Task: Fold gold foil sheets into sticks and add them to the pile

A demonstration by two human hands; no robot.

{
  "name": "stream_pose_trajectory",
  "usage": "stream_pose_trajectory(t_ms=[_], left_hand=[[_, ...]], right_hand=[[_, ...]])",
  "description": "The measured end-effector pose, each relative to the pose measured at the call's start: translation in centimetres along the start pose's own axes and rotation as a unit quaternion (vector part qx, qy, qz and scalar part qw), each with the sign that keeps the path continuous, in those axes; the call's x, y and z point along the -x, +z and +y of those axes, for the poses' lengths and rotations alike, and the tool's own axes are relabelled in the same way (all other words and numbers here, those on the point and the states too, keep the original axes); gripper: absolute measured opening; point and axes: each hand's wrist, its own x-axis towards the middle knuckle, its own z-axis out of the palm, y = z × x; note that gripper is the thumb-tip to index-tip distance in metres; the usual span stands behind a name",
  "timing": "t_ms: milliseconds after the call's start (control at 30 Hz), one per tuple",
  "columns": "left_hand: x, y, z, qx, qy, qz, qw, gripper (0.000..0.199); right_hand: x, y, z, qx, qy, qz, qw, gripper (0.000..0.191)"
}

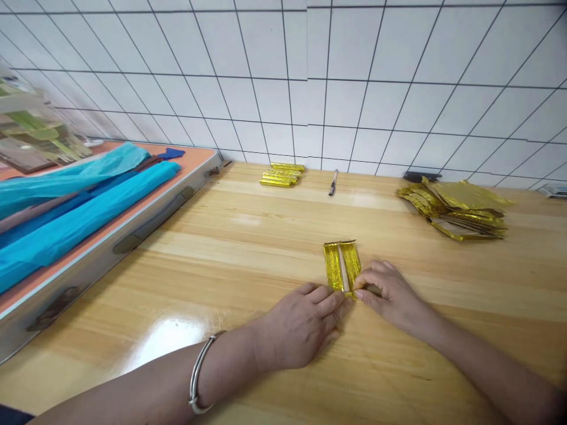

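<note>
Now pinching the foil (331, 264) at its 5 o'clock corner with right hand (384, 291), just 4 o'clock of centre; pressing its 6 o'clock edge with left hand (305, 323), grip hidden. At 10 o'clock, blurred box (26, 106), green pieces (35, 127) inside.

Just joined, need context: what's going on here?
A person is working a gold foil piece on the table, its two sides folded inward. The left hand and right hand are both at its near edge. Behind lie rolled foil strips, a pen and, to the right, a foil stack.
</note>
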Motion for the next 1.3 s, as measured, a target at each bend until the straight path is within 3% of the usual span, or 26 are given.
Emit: stream_pose_trajectory(t_ms=[700, 1133, 1300], left_hand=[[-0.4, -1.1, -0.3, 0.035, -0.003, -0.018, 0.999, 0.045], [-0.3, -0.8, -1.4, 0.052, 0.018, 0.007, 0.998, 0.047], [-0.2, -0.7, -1.3, 0.067, 0.017, 0.002, 0.998, 0.046]], right_hand=[[0.2, 0.4, 0.1, -0.011, 0.019, 0.027, 0.999, 0.005], [1.9, -0.1, 2.5, -0.026, -0.006, 0.05, 0.998, 0.026], [3.9, -0.4, 0.7, 0.013, 0.009, 0.08, 0.997, 0.026]])
